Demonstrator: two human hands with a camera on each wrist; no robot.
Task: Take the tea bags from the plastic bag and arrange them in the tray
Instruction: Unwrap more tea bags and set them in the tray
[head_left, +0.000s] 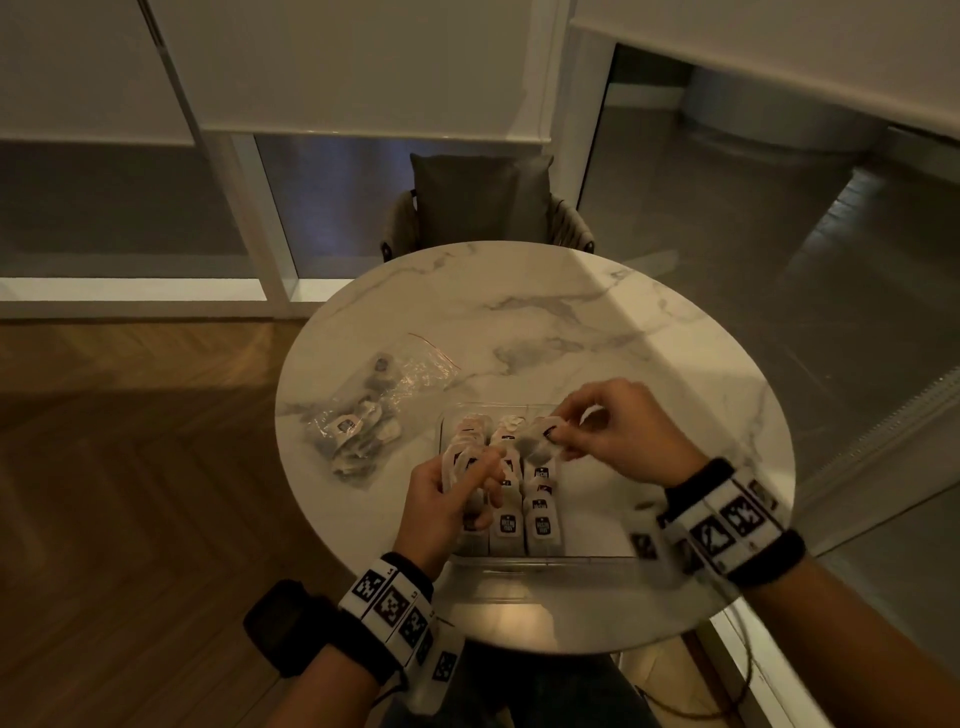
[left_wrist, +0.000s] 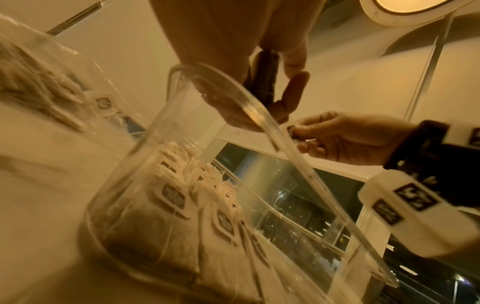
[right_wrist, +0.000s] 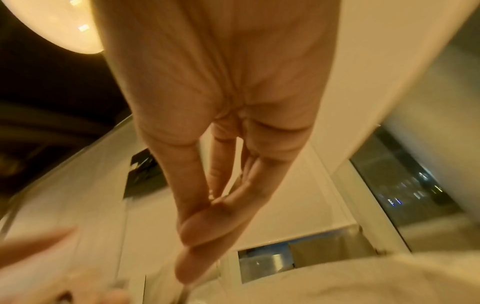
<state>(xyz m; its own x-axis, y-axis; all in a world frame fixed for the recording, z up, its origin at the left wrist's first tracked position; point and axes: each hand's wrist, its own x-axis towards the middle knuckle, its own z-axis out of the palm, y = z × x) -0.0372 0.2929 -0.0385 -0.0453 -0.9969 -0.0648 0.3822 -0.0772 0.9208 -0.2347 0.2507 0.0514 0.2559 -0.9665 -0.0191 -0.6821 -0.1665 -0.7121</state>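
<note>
Placing step: right hand (head_left: 618, 431) pinches one white paper tea bag (head_left: 537, 439) over the clear plastic tray (head_left: 597, 558); left hand (head_left: 457, 493) grips a bunch. Crinkled clear plastic bag (head_left: 363, 410) lies left, part-full. Next: seat it in the right-hand row.

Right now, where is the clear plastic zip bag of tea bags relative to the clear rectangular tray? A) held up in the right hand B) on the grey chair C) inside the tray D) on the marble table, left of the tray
D: the clear plastic zip bag lies flat on the round marble table, apart from and left of the clear rectangular tray, with neither hand touching it.
</note>
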